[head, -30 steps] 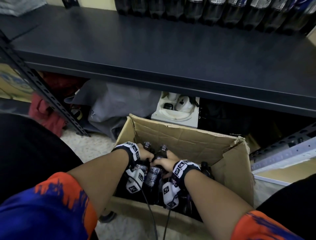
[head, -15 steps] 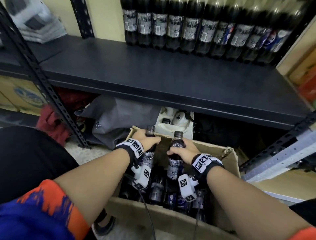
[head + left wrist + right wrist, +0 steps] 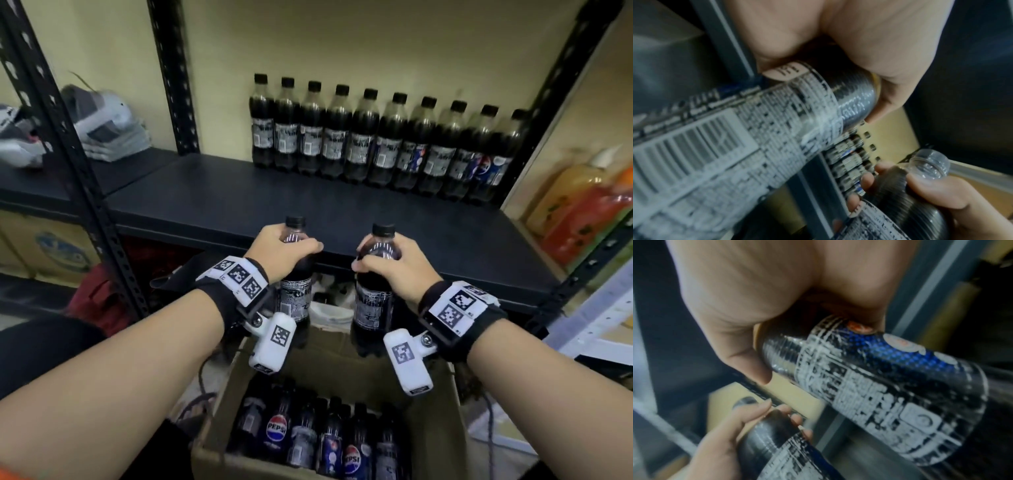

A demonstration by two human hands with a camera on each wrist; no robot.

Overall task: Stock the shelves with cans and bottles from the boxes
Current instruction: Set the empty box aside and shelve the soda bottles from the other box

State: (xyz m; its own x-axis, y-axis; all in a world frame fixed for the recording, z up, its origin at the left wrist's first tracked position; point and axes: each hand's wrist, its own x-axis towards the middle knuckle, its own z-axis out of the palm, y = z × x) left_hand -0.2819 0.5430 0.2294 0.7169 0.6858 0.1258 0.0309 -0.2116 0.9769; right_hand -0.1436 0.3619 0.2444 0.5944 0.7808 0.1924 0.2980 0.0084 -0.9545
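Note:
My left hand point(image 3: 281, 251) grips the shoulder of a dark cola bottle point(image 3: 296, 291), upright, just in front of the dark shelf point(image 3: 239, 202). My right hand point(image 3: 390, 263) grips a second cola bottle point(image 3: 373, 301) the same way, beside the first. Both bottles hang above the open cardboard box point(image 3: 442, 421), which holds several more bottles point(image 3: 329, 442). A row of several cola bottles point(image 3: 376, 150) stands at the back of the shelf. In the left wrist view my left hand point(image 3: 869, 53) wraps the labelled bottle point(image 3: 735, 146); in the right wrist view my right hand point(image 3: 748, 305) wraps its bottle point(image 3: 879, 394).
Black perforated uprights point(image 3: 78, 178) frame the shelf on both sides. Folded plastic bags point(image 3: 102, 126) lie on the neighbouring shelf at left. Orange juice bottles point(image 3: 582, 205) stand at the far right. Clothes and a red bag point(image 3: 99, 301) sit under the shelf.
Both hands have lifted their bottles out of the box and up to the level of the shelf's front edge. My view has tilted up to the shelf's back row.

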